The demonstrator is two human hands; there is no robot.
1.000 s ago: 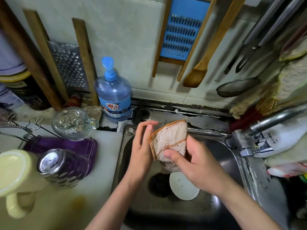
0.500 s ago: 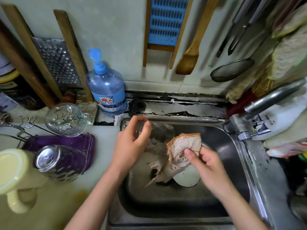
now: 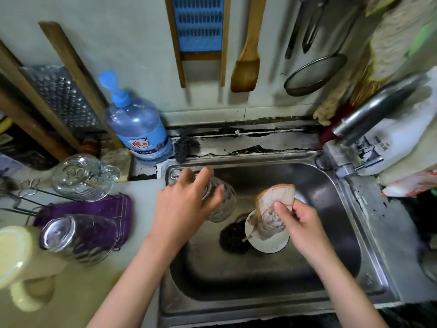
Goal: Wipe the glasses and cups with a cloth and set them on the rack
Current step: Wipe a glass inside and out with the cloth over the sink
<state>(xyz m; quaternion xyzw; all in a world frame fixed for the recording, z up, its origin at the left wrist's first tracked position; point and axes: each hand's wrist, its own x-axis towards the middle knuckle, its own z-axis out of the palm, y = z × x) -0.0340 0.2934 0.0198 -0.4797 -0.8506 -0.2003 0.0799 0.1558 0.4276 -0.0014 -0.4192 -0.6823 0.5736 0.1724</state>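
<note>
Left hand (image 3: 182, 209): wrapped round a clear glass (image 3: 221, 204), fingers curled over its wall, and it's carried tilted above the left side of the sink (image 3: 236, 159), close to the bench (image 3: 94, 287) edge.
Right hand (image 3: 300, 223): pinching a folded cloth (image 3: 272, 209), thumb on top, over the middle of the sink.
Hands: apart, with a clear gap between glass and cloth.
Under the cloth: a white plate (image 3: 267, 245) on the sink floor, with a dark scouring pad (image 3: 233, 237) just beside it on the left.
Bench, left edge: a wire rack (image 3: 26, 192) over a purple tray (image 3: 113, 209).
On the rack: a glass mug (image 3: 82, 177) at the back and a ribbed glass (image 3: 78, 237) nearer the front, its base tipped up at the camera.
Front-left corner: a pale yellow mug (image 3: 19, 261), base up, just beside the ribbed glass.
Back edge: a blue pump bottle (image 3: 139, 129) against the wall, by the sink's back-left corner.
Sink's back-right corner: a steel tap (image 3: 378, 110).
</note>
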